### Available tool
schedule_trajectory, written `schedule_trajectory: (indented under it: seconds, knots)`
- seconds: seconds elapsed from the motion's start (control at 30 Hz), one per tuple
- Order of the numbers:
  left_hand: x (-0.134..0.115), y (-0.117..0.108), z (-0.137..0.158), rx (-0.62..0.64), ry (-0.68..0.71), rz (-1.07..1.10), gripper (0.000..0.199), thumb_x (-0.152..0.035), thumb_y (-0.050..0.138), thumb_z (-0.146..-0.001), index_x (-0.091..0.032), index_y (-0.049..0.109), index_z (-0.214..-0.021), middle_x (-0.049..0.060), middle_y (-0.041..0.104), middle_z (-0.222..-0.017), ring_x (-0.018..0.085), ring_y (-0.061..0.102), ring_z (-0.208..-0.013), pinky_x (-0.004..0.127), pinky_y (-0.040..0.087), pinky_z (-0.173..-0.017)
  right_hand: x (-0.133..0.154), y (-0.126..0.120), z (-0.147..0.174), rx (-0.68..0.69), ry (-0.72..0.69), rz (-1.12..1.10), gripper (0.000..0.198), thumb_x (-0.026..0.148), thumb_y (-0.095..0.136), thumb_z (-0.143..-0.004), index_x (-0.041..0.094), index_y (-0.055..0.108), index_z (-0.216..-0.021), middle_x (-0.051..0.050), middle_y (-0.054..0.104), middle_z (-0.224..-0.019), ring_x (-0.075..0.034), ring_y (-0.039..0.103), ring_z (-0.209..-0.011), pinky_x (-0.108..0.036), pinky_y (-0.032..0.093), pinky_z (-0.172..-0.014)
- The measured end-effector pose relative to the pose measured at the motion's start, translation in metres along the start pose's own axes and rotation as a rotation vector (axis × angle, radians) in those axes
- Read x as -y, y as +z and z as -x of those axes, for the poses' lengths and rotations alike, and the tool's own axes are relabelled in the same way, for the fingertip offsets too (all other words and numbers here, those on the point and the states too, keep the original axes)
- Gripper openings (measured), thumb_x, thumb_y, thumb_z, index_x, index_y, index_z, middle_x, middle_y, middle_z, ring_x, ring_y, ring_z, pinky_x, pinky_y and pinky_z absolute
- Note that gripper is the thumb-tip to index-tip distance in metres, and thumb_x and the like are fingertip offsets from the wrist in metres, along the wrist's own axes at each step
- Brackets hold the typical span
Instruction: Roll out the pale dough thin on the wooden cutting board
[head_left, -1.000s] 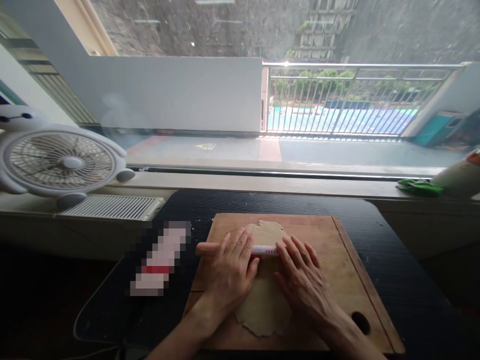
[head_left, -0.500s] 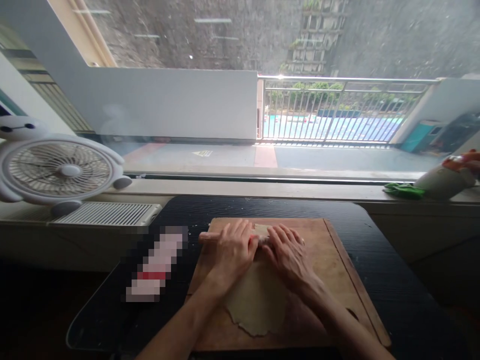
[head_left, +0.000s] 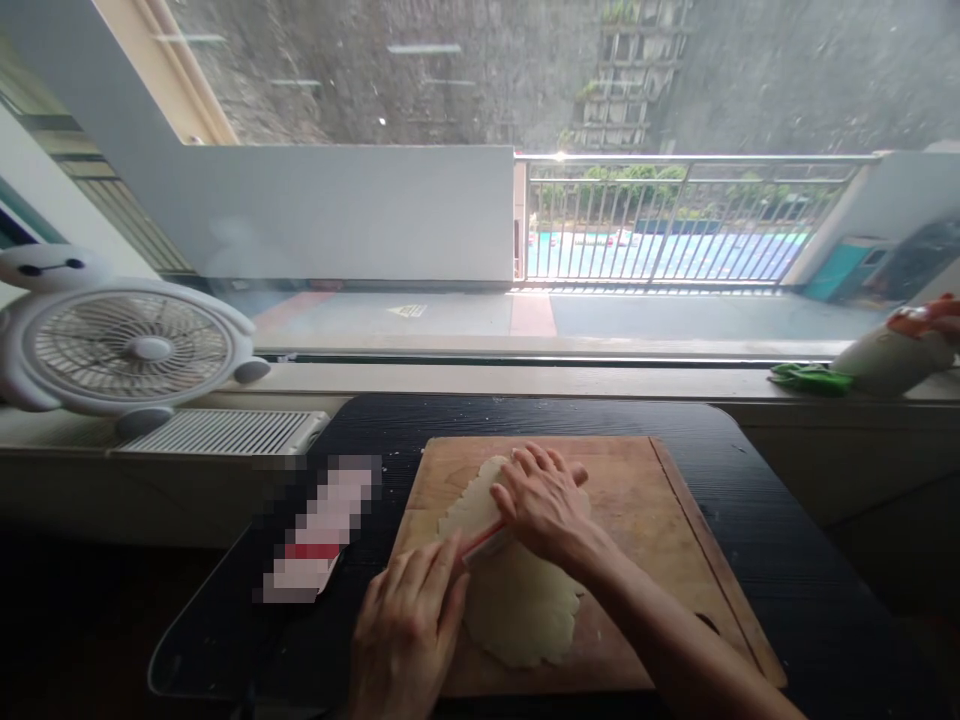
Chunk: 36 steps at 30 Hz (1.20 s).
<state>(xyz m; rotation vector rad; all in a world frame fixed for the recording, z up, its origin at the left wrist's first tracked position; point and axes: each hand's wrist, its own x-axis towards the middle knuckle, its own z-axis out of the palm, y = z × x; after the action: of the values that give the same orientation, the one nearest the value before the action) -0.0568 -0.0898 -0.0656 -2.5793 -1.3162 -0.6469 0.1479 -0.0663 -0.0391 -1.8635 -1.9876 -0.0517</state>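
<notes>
A flattened sheet of dough (head_left: 521,615) with a ragged edge lies on a wooden cutting board (head_left: 637,560). Slanting across it is a rolling pin (head_left: 484,545), its near end to the left and its far end to the right; a red and whitish strip shows on its middle. My left hand (head_left: 409,620) is over the near end, fingers curved on it, and covers that end. Farther up the board, my right hand (head_left: 544,505) presses on the far part, with the wooden tip poking out past the fingers.
The board rests on a black table (head_left: 757,540). A pixelated pinkish object (head_left: 330,520) lies left of the board. On the left stands a white fan (head_left: 142,345). Behind the table runs a window sill (head_left: 525,380), with a green cloth (head_left: 810,378) at its right.
The rolling pin has turned from level to slanted. My left hand has come down and left towards me; my right hand has shifted slightly left. More of the dough's far part shows.
</notes>
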Motion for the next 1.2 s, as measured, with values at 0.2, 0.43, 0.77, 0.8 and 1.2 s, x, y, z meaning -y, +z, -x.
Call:
schedule_trajectory:
  seconds: [0.2,0.43,0.77,0.8,1.2]
  knots:
    - [0.004,-0.005,0.01,0.023,-0.054,0.036,0.04,-0.034,0.046,-0.088,-0.023,0.047,-0.126,0.004,0.063,-0.099,0.017,0.058,-0.086,0.03,0.044,-0.068,0.017,0.02,-0.067,0.11,0.004,0.01,0.04,0.045,0.031,-0.092,0.021,0.062,-0.083,-0.006,0.06,-0.09,-0.019,0.048,-0.099,-0.032,0.036,-0.081]
    - [-0.015,-0.008,0.034,-0.067,0.013,0.135,0.045,-0.03,0.047,-0.087,-0.021,0.043,-0.13,0.006,0.062,-0.096,0.019,0.059,-0.085,0.032,0.047,-0.073,0.012,0.009,-0.014,0.008,-0.045,0.002,0.034,0.036,0.028,-0.094,0.024,0.061,-0.093,-0.003,0.059,-0.105,-0.018,0.038,-0.118,-0.036,0.022,-0.1]
    - [-0.011,0.002,0.054,-0.172,-0.002,0.309,0.044,-0.031,0.053,-0.085,-0.02,0.046,-0.127,0.007,0.062,-0.102,0.021,0.056,-0.093,0.036,0.043,-0.081,0.015,0.004,-0.004,0.085,0.009,0.081,0.034,0.032,0.027,-0.093,0.026,0.059,-0.103,-0.002,0.055,-0.115,-0.018,0.037,-0.119,-0.037,0.016,-0.102]
    - [-0.007,0.002,0.055,-0.176,-0.024,0.319,0.043,-0.031,0.052,-0.085,-0.019,0.047,-0.126,0.007,0.062,-0.103,0.021,0.056,-0.093,0.036,0.043,-0.081,0.023,0.007,-0.016,0.134,0.014,0.085,0.034,0.033,0.028,-0.093,0.025,0.06,-0.099,-0.003,0.057,-0.11,-0.018,0.043,-0.112,-0.037,0.02,-0.099]
    - [0.0,0.005,0.06,-0.303,-0.085,0.331,0.037,-0.033,0.055,-0.083,-0.022,0.053,-0.118,0.005,0.063,-0.095,0.02,0.056,-0.087,0.037,0.042,-0.081,0.036,0.015,-0.018,0.091,0.041,0.089,0.032,0.036,0.032,-0.091,0.021,0.061,-0.09,-0.005,0.059,-0.103,-0.018,0.047,-0.104,-0.035,0.025,-0.095]
